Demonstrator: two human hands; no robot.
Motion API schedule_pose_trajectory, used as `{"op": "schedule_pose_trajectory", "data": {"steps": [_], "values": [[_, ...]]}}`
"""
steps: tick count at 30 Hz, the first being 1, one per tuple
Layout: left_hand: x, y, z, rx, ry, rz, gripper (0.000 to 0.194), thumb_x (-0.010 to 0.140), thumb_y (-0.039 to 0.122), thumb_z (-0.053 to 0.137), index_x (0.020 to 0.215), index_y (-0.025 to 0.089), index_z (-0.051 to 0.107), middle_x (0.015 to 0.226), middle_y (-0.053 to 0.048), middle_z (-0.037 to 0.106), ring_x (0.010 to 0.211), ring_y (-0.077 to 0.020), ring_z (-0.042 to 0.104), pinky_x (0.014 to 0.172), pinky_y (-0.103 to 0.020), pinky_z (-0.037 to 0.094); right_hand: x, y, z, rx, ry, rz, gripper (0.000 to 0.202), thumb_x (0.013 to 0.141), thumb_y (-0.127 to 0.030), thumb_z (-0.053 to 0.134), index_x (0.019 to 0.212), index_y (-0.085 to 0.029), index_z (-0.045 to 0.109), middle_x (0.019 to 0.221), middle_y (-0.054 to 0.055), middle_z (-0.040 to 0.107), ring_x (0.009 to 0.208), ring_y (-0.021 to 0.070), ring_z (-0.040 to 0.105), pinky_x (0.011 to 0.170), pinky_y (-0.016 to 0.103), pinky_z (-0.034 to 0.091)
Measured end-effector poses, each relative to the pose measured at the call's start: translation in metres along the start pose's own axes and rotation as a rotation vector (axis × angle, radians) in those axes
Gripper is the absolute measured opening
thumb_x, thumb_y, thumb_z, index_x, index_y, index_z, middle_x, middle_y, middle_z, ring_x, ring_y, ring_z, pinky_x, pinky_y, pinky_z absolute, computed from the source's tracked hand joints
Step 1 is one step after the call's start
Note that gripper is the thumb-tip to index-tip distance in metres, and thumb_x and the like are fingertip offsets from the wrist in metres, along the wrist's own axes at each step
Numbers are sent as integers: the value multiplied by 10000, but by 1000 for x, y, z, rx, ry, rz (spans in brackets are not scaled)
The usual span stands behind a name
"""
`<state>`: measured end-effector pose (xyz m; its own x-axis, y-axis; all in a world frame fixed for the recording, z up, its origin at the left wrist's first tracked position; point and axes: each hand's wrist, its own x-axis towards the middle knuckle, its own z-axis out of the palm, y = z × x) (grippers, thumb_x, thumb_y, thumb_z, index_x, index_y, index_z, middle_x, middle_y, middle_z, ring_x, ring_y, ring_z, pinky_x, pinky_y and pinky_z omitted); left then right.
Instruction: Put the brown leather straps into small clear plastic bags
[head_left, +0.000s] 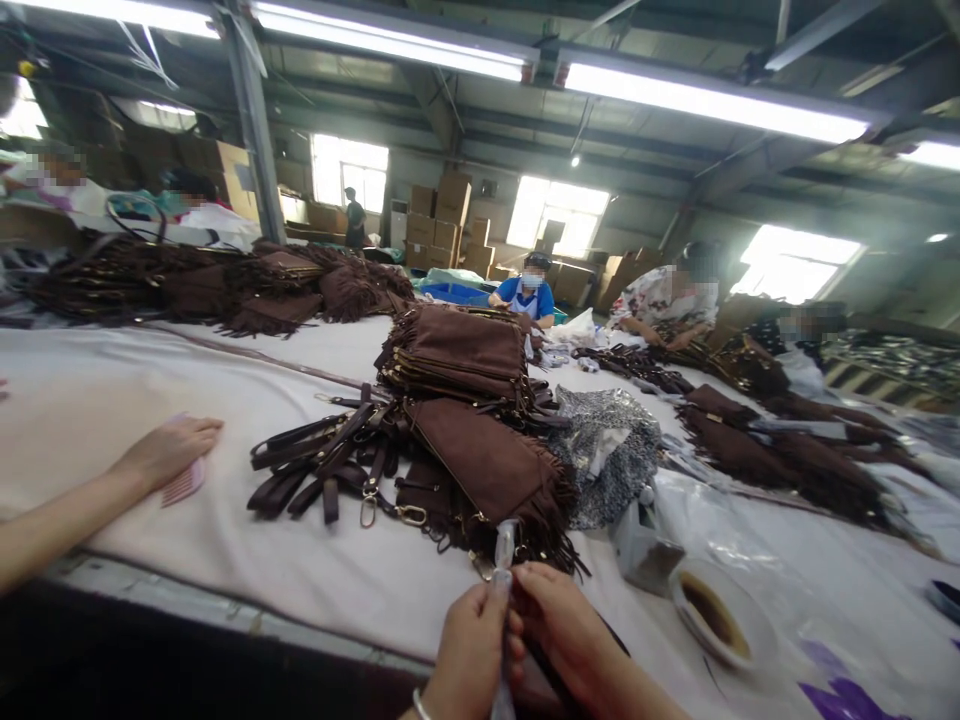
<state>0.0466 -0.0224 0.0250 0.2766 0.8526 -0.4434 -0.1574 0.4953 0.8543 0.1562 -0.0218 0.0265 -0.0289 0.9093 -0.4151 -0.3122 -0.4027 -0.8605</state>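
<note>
My left hand (476, 640), with a pale bracelet at the wrist, is closed around a clear plastic strip (505, 545) that sticks up above the fingers. Close against it, my right hand (562, 615) has its fingers pinched beside the plastic. A dark strap (553, 680) hangs below, between the two hands; how it passes through the fingers is hidden. Just beyond lies a brown fringed bag (487, 455) with a zip and metal clips. Behind it rises a stack of similar brown bags (457, 345). Dark straps with metal clasps (315, 455) spread out to its left.
Another person's hand (172, 450) rests on a pink comb (184, 485) at left. Crumpled silvery wrapping (607, 440), a tape dispenser (646, 545) and a tape roll (716, 610) stand at right. More bags (780, 450) lie beyond; co-workers sit across the white-covered table (300, 570).
</note>
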Motion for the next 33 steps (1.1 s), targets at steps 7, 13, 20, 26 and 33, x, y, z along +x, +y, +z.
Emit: {"op": "schedule_pose_trajectory", "data": {"steps": [7,13,20,26,33], "values": [[0,5,-5,236,-74,325,288,780,449,588,680,182,625,672,-37,626,708,-196,589,639,-281,447,-11,-10,-17,115,75,-77,288,652,-325,819,772,-116,661,667,16,663,594,108,591,585,216,447],[13,4,-9,-166,-99,-74,331,710,476,662,833,170,632,674,14,565,576,-114,500,492,-209,349,-12,-13,-18,220,-52,11,248,689,-305,805,793,-130,664,693,40,694,627,148,636,622,266,476],[17,6,-7,-260,-103,-59,251,664,364,705,707,164,559,521,79,433,457,-54,352,457,-187,233,-11,-5,-19,198,-38,7,256,702,-325,794,786,-134,646,665,31,683,606,141,627,600,256,453],[17,15,-10,-101,-31,15,192,667,339,637,622,188,527,455,93,388,408,-64,305,437,-212,223,-11,-10,-19,-152,91,-96,273,716,-387,748,739,-139,636,588,-17,613,507,90,494,513,221,346],[20,24,-17,600,161,538,155,743,218,557,601,190,611,625,-24,603,629,-165,541,602,-268,364,-11,-26,-10,-834,287,-296,186,757,-308,628,648,-159,660,617,23,646,617,171,562,569,268,376]]}}
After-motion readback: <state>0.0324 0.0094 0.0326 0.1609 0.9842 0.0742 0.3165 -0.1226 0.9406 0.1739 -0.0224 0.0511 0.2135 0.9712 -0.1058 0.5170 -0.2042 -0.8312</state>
